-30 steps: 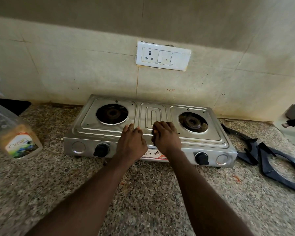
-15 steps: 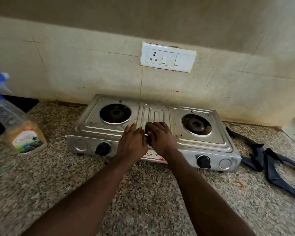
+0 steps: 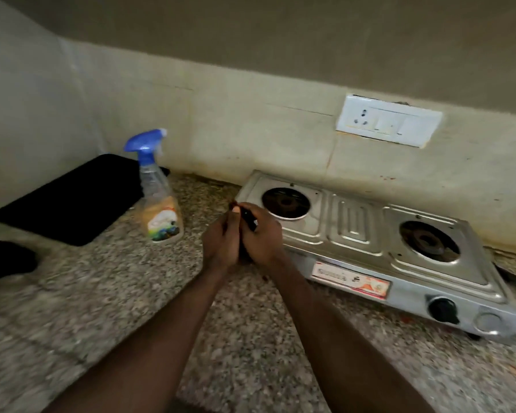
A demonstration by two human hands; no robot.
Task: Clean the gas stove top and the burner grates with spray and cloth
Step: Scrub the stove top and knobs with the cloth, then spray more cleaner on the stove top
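Our left hand (image 3: 221, 245) and right hand (image 3: 264, 236) meet at the middle of the frame, fingers curled and pressed together around a small dark thing (image 3: 248, 219). Blur keeps us from telling what it is. They sit at the near left corner of the gas stove (image 3: 355, 225), a low box of brushed steel with a ribbed centre panel. It runs from the centre toward the lower right and holds two round, dark burner wells (image 3: 286, 202) (image 3: 429, 241). A black knob (image 3: 443, 310) juts from its front edge.

The spray bottle (image 3: 158, 201), clear plastic with a blue trigger head, stands upright left of centre, near our hands but apart from them. Behind it a flat black mat (image 3: 72, 201) with rounded corners lies against the tiled wall. Speckled granite counter (image 3: 131, 293) spreads open across the lower left.
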